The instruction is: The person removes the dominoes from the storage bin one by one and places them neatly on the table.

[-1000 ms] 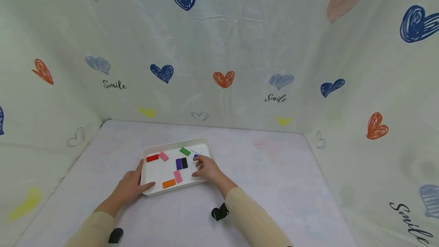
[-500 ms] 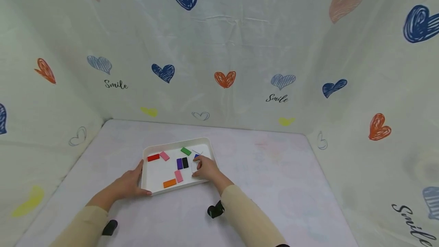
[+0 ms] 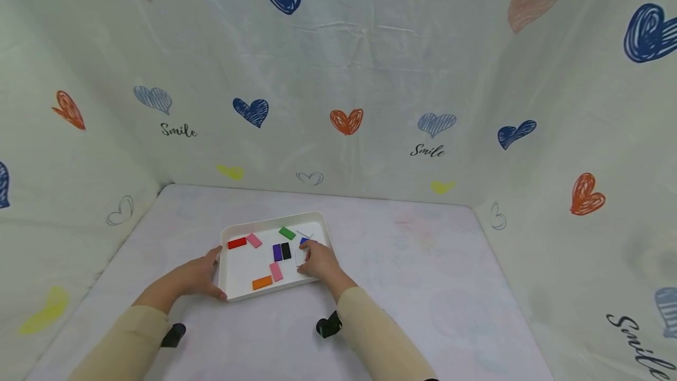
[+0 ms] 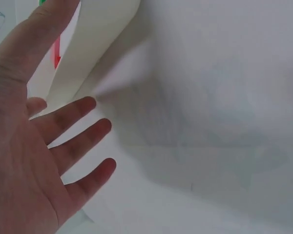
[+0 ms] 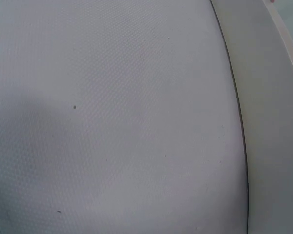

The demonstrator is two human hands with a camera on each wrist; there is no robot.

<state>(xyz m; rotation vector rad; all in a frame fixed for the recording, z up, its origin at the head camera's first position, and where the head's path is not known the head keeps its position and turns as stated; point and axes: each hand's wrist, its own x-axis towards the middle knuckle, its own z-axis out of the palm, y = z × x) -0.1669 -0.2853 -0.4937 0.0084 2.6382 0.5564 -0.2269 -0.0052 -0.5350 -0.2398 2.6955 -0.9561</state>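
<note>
In the head view a white tray (image 3: pixel 233 294) holds several small coloured blocks that look like modelling clay. My left hand (image 3: pixel 187 280) is at its left end, thumb touching the near corner and a finger the left wall. Loosely spread fingers of that left hand (image 4: pixel 34 165) show in the left wrist view. Over the tray's right part, my right hand (image 3: pixel 321 262) has curled fingers, with thumb and forefinger at opposite ends of a flat white block (image 3: pixel 300 257). A blue block (image 3: pixel 304 240) lies by its fingertips. The right wrist view shows no hand.
Red (image 3: pixel 237 243), green (image 3: pixel 287 233), purple (image 3: pixel 277 253), black (image 3: pixel 286 251) and orange blocks (image 3: pixel 261 283) lie in the tray. Two pink ones are there too, one of them the upper pink block (image 3: pixel 254 240). Thin white sticks (image 3: pixel 304 234) lie near the back right. A heart-printed curtain (image 3: pixel 370 75) surrounds the table (image 3: pixel 412 287).
My left thumb has drawn back from over the tray's near rim to its corner, and the left hand has shifted slightly left. The right hand stays nearly in place.
</note>
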